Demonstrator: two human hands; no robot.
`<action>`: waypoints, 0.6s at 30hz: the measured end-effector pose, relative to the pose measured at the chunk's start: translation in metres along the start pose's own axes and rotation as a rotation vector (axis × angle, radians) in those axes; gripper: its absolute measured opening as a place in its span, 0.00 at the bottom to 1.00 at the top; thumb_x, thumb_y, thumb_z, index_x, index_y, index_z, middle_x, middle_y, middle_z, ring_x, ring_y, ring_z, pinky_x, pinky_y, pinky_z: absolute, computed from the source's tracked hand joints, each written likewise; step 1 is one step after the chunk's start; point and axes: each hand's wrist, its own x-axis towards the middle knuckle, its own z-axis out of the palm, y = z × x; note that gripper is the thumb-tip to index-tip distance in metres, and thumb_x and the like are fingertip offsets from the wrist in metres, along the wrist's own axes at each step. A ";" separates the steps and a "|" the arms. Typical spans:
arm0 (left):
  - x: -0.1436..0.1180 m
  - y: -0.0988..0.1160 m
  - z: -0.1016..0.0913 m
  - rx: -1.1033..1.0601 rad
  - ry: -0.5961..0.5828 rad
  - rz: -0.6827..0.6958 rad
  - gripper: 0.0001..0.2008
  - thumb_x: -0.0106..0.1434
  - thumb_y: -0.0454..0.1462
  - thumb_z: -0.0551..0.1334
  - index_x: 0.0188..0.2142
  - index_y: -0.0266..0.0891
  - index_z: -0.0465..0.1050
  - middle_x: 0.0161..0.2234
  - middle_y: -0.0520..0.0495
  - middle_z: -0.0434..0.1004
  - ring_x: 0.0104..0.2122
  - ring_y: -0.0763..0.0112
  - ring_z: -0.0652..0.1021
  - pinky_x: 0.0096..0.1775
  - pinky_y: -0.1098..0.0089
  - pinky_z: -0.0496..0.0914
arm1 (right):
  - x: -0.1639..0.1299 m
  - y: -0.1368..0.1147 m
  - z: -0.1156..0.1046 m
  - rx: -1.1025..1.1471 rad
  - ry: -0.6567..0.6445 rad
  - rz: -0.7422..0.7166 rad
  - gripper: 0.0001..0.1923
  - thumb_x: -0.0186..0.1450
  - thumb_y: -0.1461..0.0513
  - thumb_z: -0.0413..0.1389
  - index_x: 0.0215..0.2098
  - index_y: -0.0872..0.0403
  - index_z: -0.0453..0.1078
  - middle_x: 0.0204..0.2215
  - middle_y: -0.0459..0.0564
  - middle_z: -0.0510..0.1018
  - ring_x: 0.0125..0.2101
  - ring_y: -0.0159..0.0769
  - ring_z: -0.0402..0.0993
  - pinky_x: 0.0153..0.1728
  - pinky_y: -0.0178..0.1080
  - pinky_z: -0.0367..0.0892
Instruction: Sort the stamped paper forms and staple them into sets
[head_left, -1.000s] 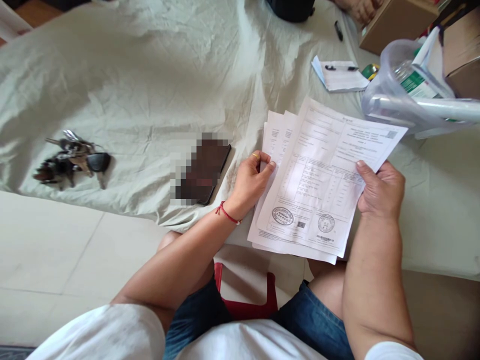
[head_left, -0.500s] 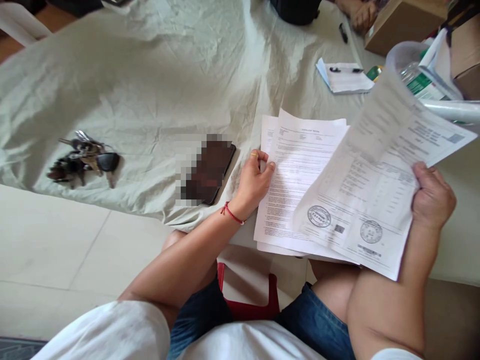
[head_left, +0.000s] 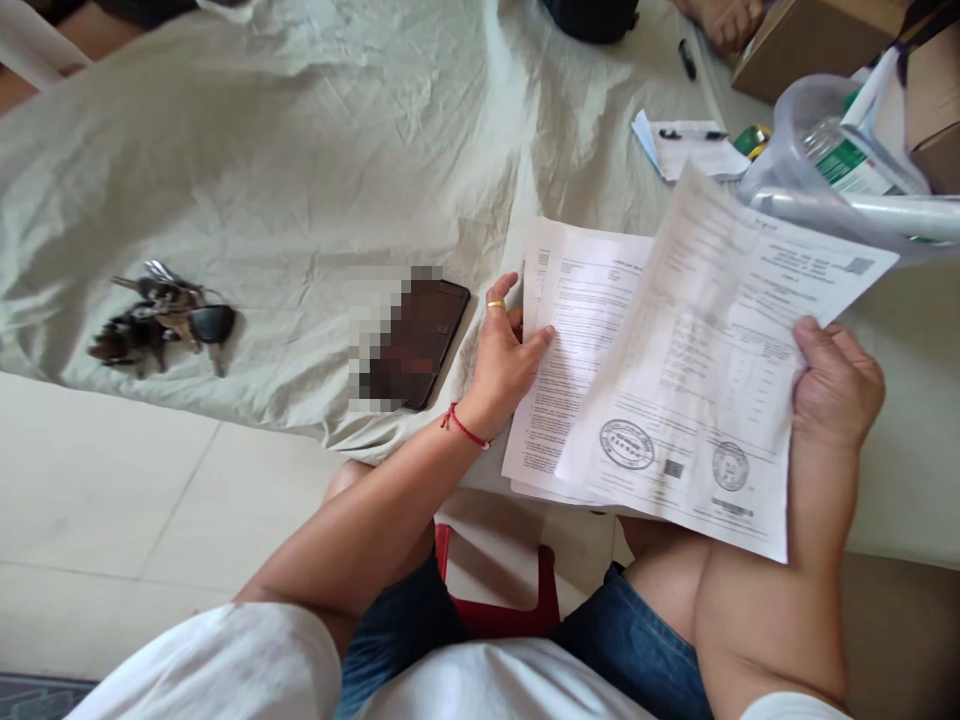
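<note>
The right hand (head_left: 836,385) pinches a stamped sheet (head_left: 720,380) at its right edge, thumb on top and the fingers hidden beneath, and holds it lifted and tilted above the stack (head_left: 574,340). The left hand (head_left: 504,362) presses the stack's left edge, thumb flat on the top page, the other fingers loosely spread and not closed on anything; a ring shows on one finger. The stack lies at the near edge of the cloth (head_left: 300,150), partly overhanging toward the lap, and the raised sheet covers its right half.

The step in hand looks like peeling the top page off to read the one below. The next move seems to call for a firm left thumb, so the lower pages do not slide off the edge as the sheet swings clear.

A phone (head_left: 416,340) lies just left of the left hand. Keys (head_left: 161,320) lie near the cloth's left edge. A notepad (head_left: 690,148) and a clear jug (head_left: 817,170) sit toward the far right corner.
</note>
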 end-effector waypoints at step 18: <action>0.001 0.004 0.002 -0.109 -0.033 -0.091 0.25 0.63 0.36 0.73 0.52 0.46 0.62 0.41 0.51 0.86 0.39 0.64 0.86 0.43 0.66 0.77 | -0.022 0.021 0.023 -0.114 -0.227 0.203 0.32 0.38 0.51 0.86 0.34 0.53 0.79 0.34 0.48 0.89 0.33 0.37 0.84 0.42 0.43 0.84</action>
